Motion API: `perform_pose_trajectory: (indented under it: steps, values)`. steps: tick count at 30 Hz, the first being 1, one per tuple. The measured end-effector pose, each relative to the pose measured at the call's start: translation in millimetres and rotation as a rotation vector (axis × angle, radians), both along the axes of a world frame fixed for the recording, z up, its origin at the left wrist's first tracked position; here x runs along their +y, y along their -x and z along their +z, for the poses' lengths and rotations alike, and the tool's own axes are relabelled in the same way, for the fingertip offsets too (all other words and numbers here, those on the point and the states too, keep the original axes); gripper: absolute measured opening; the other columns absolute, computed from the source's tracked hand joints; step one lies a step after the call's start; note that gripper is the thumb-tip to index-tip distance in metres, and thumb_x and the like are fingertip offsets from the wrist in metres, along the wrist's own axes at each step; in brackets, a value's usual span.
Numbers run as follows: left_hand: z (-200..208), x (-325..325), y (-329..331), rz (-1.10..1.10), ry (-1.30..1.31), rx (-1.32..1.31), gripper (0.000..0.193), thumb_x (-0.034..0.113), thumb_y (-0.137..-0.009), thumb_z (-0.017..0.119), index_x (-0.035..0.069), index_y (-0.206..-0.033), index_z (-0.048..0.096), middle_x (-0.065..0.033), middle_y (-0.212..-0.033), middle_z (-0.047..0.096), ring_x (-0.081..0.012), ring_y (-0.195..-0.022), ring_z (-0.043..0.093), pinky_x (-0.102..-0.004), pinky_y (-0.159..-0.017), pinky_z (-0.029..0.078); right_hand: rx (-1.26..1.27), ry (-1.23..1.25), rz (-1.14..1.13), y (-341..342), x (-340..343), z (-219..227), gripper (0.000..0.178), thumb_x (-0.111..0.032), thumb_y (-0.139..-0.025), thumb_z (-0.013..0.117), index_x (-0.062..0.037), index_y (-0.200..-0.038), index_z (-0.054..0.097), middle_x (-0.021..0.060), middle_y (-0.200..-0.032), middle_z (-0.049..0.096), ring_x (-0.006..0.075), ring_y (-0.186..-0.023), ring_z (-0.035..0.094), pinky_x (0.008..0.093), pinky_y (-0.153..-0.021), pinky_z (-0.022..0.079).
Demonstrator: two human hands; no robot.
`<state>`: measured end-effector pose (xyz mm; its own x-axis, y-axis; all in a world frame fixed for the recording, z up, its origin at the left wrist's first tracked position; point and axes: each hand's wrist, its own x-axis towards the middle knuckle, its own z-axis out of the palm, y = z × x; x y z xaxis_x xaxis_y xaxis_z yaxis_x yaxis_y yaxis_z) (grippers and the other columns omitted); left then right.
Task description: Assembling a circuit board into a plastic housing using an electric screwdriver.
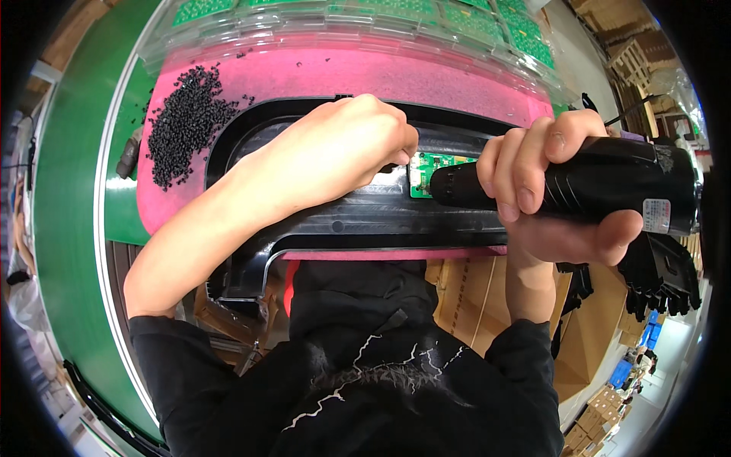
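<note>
A long black plastic housing (365, 222) lies in front of me with its hollow side up. Inside it sits a green circuit board (420, 181) with a white connector at its left end. My right hand (544, 171) is wrapped round a black electric screwdriver (601, 175), held nearly level with its nose over the board. The nose hides the board's right part and the bit's tip. Just left of the board, my left hand (365, 141) is closed in a pinch above the housing; what its fingertips hold is hidden.
Black screws (190, 122) lie heaped at the left of the pink mat (365, 65). Clear plastic trays (365, 30) with green boards stand along the far side. Black plastic parts (661, 270) and cardboard boxes (476, 301) are at the lower right.
</note>
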<state>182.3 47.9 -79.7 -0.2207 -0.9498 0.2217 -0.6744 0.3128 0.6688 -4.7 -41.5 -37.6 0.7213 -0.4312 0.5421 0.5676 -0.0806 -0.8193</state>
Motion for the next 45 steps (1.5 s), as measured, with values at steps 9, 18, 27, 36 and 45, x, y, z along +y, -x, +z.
perform_pose_trajectory:
  steps: [9,18,27,36,45]
  values:
    - [-2.3,3.6,2.5,0.098,0.071,-0.123,0.023,0.022,-0.092,0.060,0.000,-0.088,0.059,-0.0148,-0.081,0.062,-0.0386,-0.078,0.062,-0.0462,-0.063,0.050,0.127,-0.008,-0.104,-9.8,20.1,5.9,0.075,-0.073,-0.069,0.070,-0.0075,-0.097,0.046,-0.0023,-0.060,0.049,0.0093,-0.045,0.044,0.0248,-0.047,0.038]
    - [-10.4,5.7,-0.3,0.057,0.188,-0.034,0.015,0.015,-0.088,0.062,0.002,-0.087,0.055,-0.0141,-0.080,0.056,-0.0361,-0.079,0.060,-0.0446,-0.063,0.048,0.218,-0.009,-0.116,-21.6,31.3,8.4,0.068,-0.068,-0.073,0.070,-0.0069,-0.090,0.045,-0.0023,-0.058,0.048,0.0085,-0.043,0.043,0.0244,-0.044,0.037]
    - [-4.0,7.4,-2.1,-0.007,0.028,-0.174,0.019,0.018,-0.083,0.067,0.002,-0.089,0.060,-0.0103,-0.084,0.062,-0.0326,-0.086,0.062,-0.0423,-0.070,0.051,0.176,-0.050,-0.100,-14.8,26.7,4.6,0.078,-0.078,-0.068,0.067,-0.0075,-0.094,0.047,-0.0039,-0.057,0.047,0.0080,-0.043,0.044,0.0232,-0.043,0.036]
    - [-1.5,2.2,0.9,-0.160,0.194,-0.090,0.015,0.017,-0.082,0.069,0.003,-0.087,0.064,-0.0079,-0.082,0.064,-0.0276,-0.083,0.064,-0.0393,-0.067,0.051,-0.158,-0.027,-0.132,2.3,16.6,18.9,0.067,-0.070,-0.075,0.066,-0.0093,-0.098,0.049,-0.0037,-0.061,0.049,0.0081,-0.044,0.046,0.0237,-0.049,0.038]
    - [5.7,-1.6,7.1,-0.129,0.268,0.129,0.017,0.008,-0.074,0.077,-0.002,-0.082,0.064,-0.0110,-0.079,0.066,-0.0276,-0.073,0.064,-0.0356,-0.063,0.053,-0.217,0.083,-0.048,18.8,8.1,31.0,0.065,-0.064,-0.073,0.071,-0.0099,-0.103,0.051,-0.0045,-0.063,0.051,0.0068,-0.048,0.048,0.0225,-0.052,0.041]
